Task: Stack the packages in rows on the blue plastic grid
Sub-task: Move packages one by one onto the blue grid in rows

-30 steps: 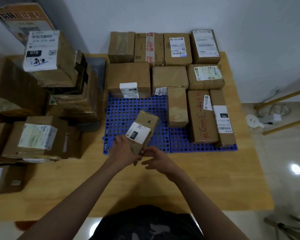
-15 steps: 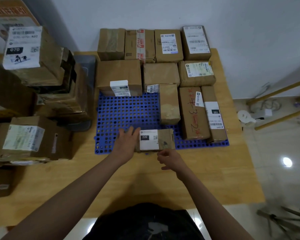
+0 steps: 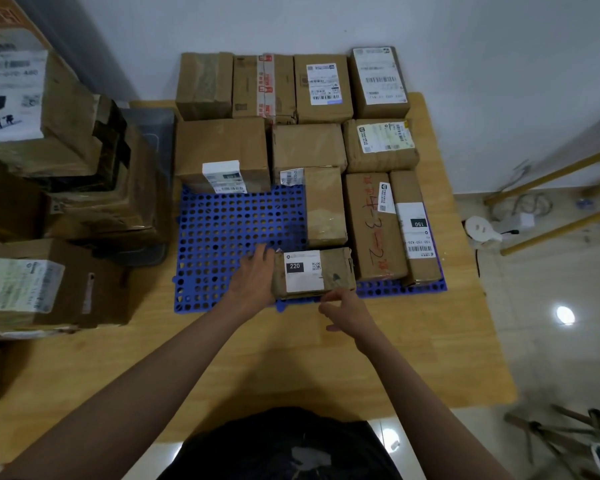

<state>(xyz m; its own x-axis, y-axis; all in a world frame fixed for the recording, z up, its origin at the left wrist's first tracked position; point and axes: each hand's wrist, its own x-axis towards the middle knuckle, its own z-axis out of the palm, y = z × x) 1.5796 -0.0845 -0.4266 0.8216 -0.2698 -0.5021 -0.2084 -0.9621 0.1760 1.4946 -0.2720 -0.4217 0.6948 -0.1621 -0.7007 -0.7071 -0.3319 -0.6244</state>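
The blue plastic grid (image 3: 229, 230) lies on a wooden table (image 3: 291, 358). Brown packages fill its back and right part: a back row (image 3: 323, 84), a second row (image 3: 222, 150), and upright-lying long boxes (image 3: 374, 223) at the right. A small brown package with a white "220" label (image 3: 336, 271) lies flat on the grid's front edge, against the long boxes. My left hand (image 3: 253, 278) rests flat against its left end, fingers extended. My right hand (image 3: 347, 310) touches its front edge with the fingertips. The left-front part of the grid is bare.
Piles of loose packages stand at the left, a tall one (image 3: 66, 140) and a lower one (image 3: 32, 285), over a grey bin (image 3: 153, 133). The table ends at the right, where wooden poles (image 3: 551, 174) and cables lie on the floor.
The "220" package went from tilted in both hands above the grid to lying flat on its front edge. Since half a second ago it has slid right against the long boxes.
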